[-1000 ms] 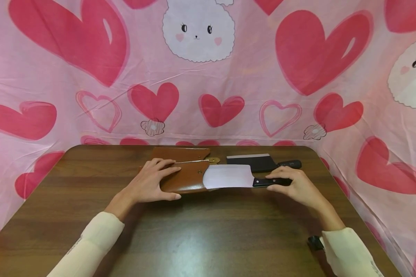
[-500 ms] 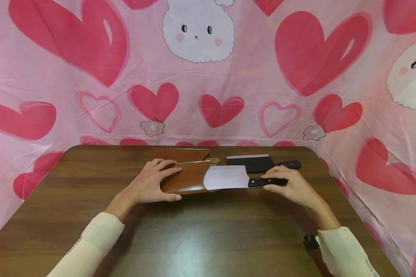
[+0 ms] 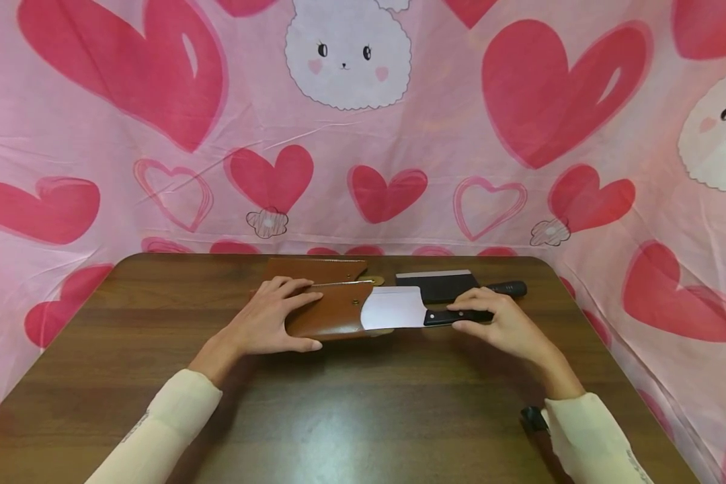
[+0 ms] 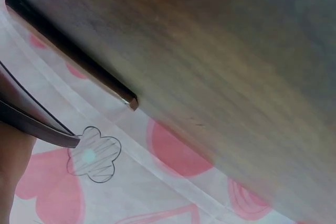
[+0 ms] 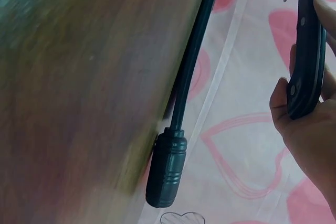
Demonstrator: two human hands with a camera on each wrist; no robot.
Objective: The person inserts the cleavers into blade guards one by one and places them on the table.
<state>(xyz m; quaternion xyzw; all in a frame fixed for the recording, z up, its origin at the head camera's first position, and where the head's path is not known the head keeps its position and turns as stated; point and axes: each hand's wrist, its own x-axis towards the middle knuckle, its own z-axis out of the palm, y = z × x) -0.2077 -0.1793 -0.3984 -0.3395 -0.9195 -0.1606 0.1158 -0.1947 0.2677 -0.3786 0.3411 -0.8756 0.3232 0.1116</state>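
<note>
seemingly a curtained-off nook, with heart-printed pink cloth [image 3: 448, 128] behind and beside a wooden table [image 3: 411, 410].

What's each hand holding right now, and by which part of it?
The right hand holds the near cleaver by its black handle; the left hand grips the near sheath at the end away from that handle.

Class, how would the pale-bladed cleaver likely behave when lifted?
The cleaver probably stays stiff: its exposed blade shows no bend. It may feel blade-heavy, since the blade is wider than the black handle. That handle looks smooth, so it might slip in the right hand.
</note>
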